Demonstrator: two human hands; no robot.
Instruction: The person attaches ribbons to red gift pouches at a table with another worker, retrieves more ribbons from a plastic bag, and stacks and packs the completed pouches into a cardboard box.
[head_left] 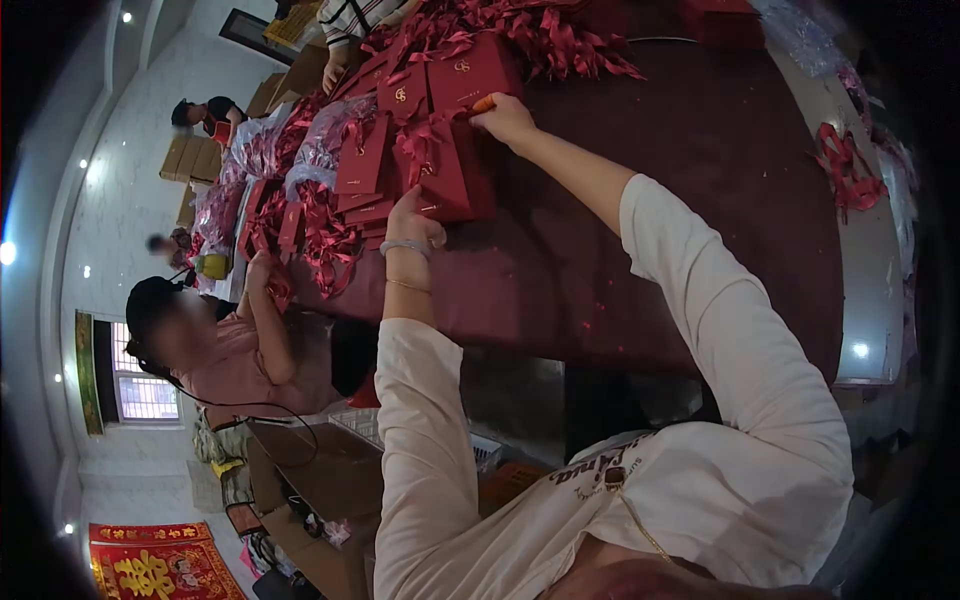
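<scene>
A dark red gift bag (465, 185) with gold print lies on the table, a red ribbon (418, 148) across its face. My left hand (415, 222), a bracelet at its wrist, is at the bag's near edge. Its index finger reaches to the ribbon's lower end and the other fingers are curled; the pinch itself is partly hidden. At the bag's far right corner, my right hand (508, 122) is closed on the edge, with something orange (484, 103) at its fingertips. Flat red bags (362, 160) overlap beside it, and another printed bag (470, 75) lies behind.
Dark red cloth covers the table (640, 290). Ribboned bags and plastic-wrapped bundles (330, 135) crowd its far and left sides. A co-worker in pink (270, 350) handles ribbons at the left; another person's hand (335, 75) is at the back. Cardboard boxes (310, 545) stand below left.
</scene>
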